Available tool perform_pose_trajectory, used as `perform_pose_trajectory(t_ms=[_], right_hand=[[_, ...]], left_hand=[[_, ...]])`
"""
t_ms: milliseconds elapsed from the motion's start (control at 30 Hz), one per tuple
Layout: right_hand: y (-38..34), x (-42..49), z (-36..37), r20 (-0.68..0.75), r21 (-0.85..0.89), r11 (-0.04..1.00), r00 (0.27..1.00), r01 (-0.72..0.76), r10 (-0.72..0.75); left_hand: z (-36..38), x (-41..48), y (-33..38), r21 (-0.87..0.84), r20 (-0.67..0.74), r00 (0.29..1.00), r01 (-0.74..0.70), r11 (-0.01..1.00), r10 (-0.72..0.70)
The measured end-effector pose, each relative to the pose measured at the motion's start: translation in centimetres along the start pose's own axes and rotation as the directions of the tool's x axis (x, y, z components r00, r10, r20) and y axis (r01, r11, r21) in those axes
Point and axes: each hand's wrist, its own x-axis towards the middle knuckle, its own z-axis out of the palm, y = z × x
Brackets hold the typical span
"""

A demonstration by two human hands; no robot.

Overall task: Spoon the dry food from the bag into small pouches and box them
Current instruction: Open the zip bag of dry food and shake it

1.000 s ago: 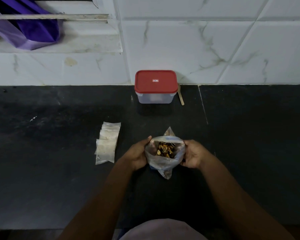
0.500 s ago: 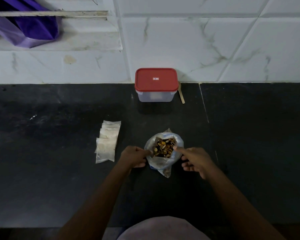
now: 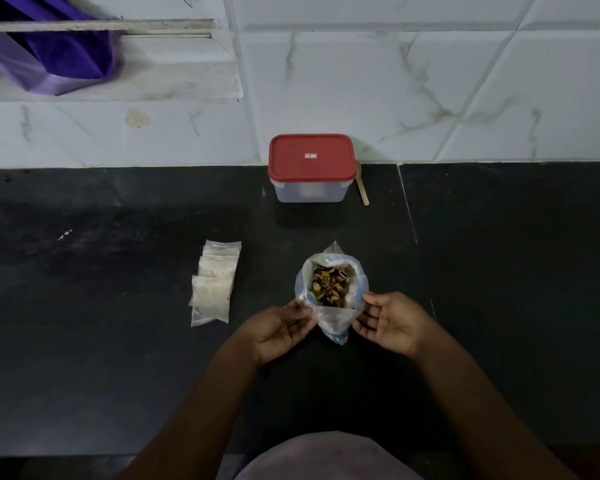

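Note:
A clear plastic bag (image 3: 331, 320) of brown and yellow dry food (image 3: 329, 285) stands on the black counter (image 3: 118, 358) with its mouth spread wide. My left hand (image 3: 280, 328) lies palm up at the bag's left side, its relaxed fingertips touching the plastic. On the right side, my right hand (image 3: 390, 322) is also turned palm up, thumb at the bag's rim and fingers loosely curled. A stack of small clear pouches (image 3: 213, 285) lies to the left. The red-lidded plastic box (image 3: 311, 168) stands shut at the wall, with a wooden spoon (image 3: 362, 188) beside it.
White marble-look tiles (image 3: 430, 81) back the counter. A purple bag (image 3: 52, 53) sits on a ledge at the upper left. A seam (image 3: 407, 206) runs across the counter right of the box.
Both hands have dropped from the bag's rim to its lower sides and turned palm up. The bag now stands with its mouth wider open.

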Motion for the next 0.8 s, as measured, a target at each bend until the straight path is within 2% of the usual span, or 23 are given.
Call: perform_pose_trajectory(t_ms=[133,233,367,433,500,567,633,700,800], right_hand=[[0.4,0.7,-0.4,0.009,0.184,0.98,0.997,-0.08,0.08],[0.9,1.2,-0.3,0.003,0.231,0.971,0.998,-0.062,0.063],[1.2,1.7,0.1,-0.067,0.061,0.994,0.994,0.092,-0.087],[1.3,1.4,0.1,-0.07,-0.112,0.982,0.984,0.155,-0.163],[1.4,0.8,0.2,-0.103,-0.341,0.925,0.971,0.169,-0.215],[1.6,0.5,0.3,-0.133,-0.46,0.877,0.967,0.135,-0.219],[1.8,0.3,0.4,-0.157,-0.493,0.865,0.969,0.09,-0.191],[2.0,0.2,0.6,-0.167,-0.471,0.879,0.97,0.078,-0.176],[2.0,0.0,0.5,-0.13,-0.299,0.95,0.982,0.092,-0.136]], left_hand=[[0.3,0.2,-0.2,-0.061,0.011,0.999,0.044,0.997,-0.044],[0.6,0.6,-0.5,-0.064,0.006,1.0,0.026,0.998,-0.025],[1.1,1.0,-0.8,0.048,-0.103,0.989,-0.104,0.993,0.109],[1.2,1.0,-1.0,0.137,-0.139,0.98,-0.124,0.983,0.143],[1.2,0.8,-1.3,0.284,-0.181,0.969,-0.111,0.952,0.167],[1.2,0.7,-1.6,0.416,-0.212,0.959,-0.085,0.905,0.188],[1.4,0.6,-1.9,0.472,-0.232,0.954,-0.06,0.879,0.19],[1.4,0.7,-2.2,0.457,-0.237,0.955,-0.052,0.888,0.177],[1.5,0.6,-2.4,0.294,-0.204,0.972,-0.053,0.954,0.117]])
